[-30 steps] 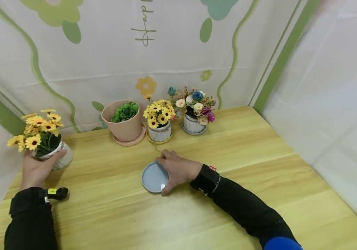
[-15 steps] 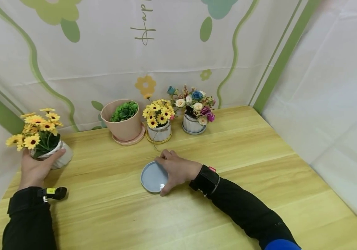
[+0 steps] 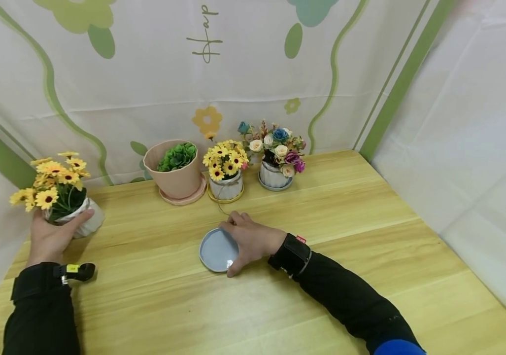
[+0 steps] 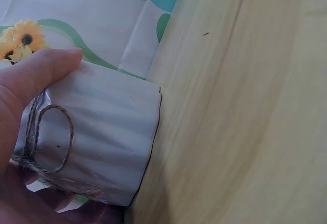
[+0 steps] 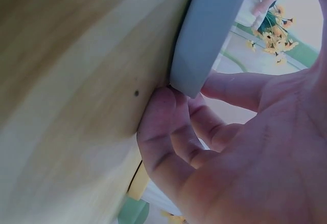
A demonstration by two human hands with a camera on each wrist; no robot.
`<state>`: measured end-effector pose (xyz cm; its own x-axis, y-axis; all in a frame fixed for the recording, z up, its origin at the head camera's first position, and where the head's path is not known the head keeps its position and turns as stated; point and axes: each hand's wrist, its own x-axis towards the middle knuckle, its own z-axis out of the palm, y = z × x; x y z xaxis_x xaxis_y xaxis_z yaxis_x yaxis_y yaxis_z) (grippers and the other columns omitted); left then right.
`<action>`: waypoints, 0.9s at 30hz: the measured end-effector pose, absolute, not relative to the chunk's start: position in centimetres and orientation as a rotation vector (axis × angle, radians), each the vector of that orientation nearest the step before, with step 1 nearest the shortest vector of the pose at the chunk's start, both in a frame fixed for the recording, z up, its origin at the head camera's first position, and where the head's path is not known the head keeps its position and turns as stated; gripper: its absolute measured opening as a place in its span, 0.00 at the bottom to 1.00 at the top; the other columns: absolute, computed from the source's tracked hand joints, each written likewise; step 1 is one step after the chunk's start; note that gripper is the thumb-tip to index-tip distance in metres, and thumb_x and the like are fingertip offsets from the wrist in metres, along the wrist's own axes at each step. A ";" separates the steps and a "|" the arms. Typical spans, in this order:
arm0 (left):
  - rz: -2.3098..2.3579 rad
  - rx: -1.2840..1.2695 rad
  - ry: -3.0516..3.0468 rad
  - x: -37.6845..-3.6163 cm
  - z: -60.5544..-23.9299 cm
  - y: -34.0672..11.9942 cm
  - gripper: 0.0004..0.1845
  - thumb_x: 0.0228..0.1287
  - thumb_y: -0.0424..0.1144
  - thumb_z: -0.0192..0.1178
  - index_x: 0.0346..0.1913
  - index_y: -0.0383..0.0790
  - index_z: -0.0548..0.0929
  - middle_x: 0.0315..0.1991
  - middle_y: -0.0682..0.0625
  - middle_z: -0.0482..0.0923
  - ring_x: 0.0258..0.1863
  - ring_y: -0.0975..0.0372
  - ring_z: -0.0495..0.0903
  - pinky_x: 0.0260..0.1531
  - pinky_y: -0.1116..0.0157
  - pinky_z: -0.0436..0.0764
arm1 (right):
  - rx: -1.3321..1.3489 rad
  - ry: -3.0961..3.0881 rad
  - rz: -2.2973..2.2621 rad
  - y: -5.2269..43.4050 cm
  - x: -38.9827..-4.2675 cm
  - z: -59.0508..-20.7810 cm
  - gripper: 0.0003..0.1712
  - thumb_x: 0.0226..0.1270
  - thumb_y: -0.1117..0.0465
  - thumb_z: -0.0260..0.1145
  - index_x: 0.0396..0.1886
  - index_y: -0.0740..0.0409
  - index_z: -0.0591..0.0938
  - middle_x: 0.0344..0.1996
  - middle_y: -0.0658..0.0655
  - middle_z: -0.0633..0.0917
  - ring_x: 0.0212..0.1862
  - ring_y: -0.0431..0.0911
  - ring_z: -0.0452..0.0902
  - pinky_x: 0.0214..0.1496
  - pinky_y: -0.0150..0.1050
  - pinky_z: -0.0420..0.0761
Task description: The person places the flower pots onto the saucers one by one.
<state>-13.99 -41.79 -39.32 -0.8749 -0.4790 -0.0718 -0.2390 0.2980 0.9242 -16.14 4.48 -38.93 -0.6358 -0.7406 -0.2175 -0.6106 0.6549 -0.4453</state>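
At the table's far left my left hand [image 3: 53, 236] grips a white ribbed pot [image 3: 87, 223] of yellow daisies [image 3: 53, 180]. In the left wrist view my thumb and palm wrap that pot [image 4: 97, 132], which has twine tied round it and rests on the wood. Near the table's middle my right hand [image 3: 248, 239] holds the rim of a light blue saucer [image 3: 215, 249] lying flat. The right wrist view shows my fingers [image 5: 168, 132] curled under the saucer's edge [image 5: 204, 35].
A pink pot of green leaves [image 3: 175, 170], a small pot of yellow daisies [image 3: 225, 172] and a pot of mixed roses [image 3: 276, 160] stand in a row along the back of the wooden table [image 3: 346, 217]. A printed cloth backdrop [image 3: 146, 74] hangs behind.
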 end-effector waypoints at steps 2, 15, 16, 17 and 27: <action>-1.613 0.664 -2.345 -14.1 -39.4 -41.8 0.57 0.68 0.47 0.73 0.84 0.72 0.42 0.86 0.66 0.44 0.84 0.68 0.45 0.87 0.59 0.44 | -1.063 2.495 -0.466 4.5 -16.1 -38.9 0.67 0.47 0.36 0.87 0.83 0.53 0.64 0.68 0.56 0.67 0.65 0.49 0.63 0.67 0.42 0.79; -1.625 0.651 -2.350 -13.9 -39.4 -42.0 0.57 0.67 0.46 0.74 0.84 0.73 0.41 0.86 0.66 0.44 0.84 0.69 0.45 0.86 0.62 0.44 | -1.050 2.481 -0.492 4.5 -16.1 -38.9 0.68 0.47 0.37 0.87 0.83 0.52 0.63 0.68 0.55 0.67 0.66 0.49 0.62 0.68 0.43 0.78; -1.648 0.650 -2.331 -13.8 -39.4 -42.0 0.57 0.67 0.45 0.74 0.84 0.73 0.42 0.85 0.67 0.44 0.84 0.69 0.45 0.86 0.64 0.45 | -1.050 2.480 -0.491 4.5 -16.1 -38.9 0.68 0.47 0.37 0.87 0.83 0.53 0.63 0.68 0.55 0.67 0.66 0.49 0.62 0.68 0.43 0.78; -1.665 0.645 -2.314 -13.7 -39.3 -42.0 0.57 0.66 0.44 0.75 0.84 0.73 0.44 0.85 0.67 0.45 0.84 0.70 0.46 0.85 0.66 0.45 | -1.048 2.479 -0.490 4.4 -16.1 -38.9 0.68 0.46 0.37 0.87 0.83 0.53 0.63 0.68 0.55 0.67 0.66 0.49 0.62 0.68 0.43 0.78; -1.643 0.663 -2.362 -13.9 -39.3 -42.0 0.58 0.67 0.47 0.74 0.85 0.71 0.42 0.86 0.66 0.43 0.84 0.68 0.44 0.87 0.58 0.42 | -1.045 2.490 -0.486 4.5 -16.2 -39.0 0.68 0.45 0.36 0.87 0.82 0.52 0.64 0.67 0.54 0.67 0.65 0.49 0.62 0.67 0.42 0.79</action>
